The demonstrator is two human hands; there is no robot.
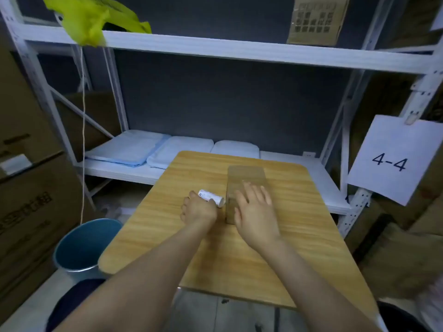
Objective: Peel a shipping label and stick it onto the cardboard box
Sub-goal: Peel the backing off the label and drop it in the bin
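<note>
A small brown cardboard box (247,178) stands on the wooden table (299,226), right of centre. My right hand (254,212) rests flat on its near top, fingers spread, holding nothing. Just left of the box lies a white roll of labels (212,197). My left hand (197,210) is curled around the roll's near side, its fingers on the roll. No peeled label is visible on the box.
A blue bucket (81,250) stands on the floor left of the table. White metal shelving (215,46) runs behind, with folded white pads (148,149) on the low shelf. Large cartons (28,188) stack at the left. A paper sign reading 4-4 (393,159) hangs at the right.
</note>
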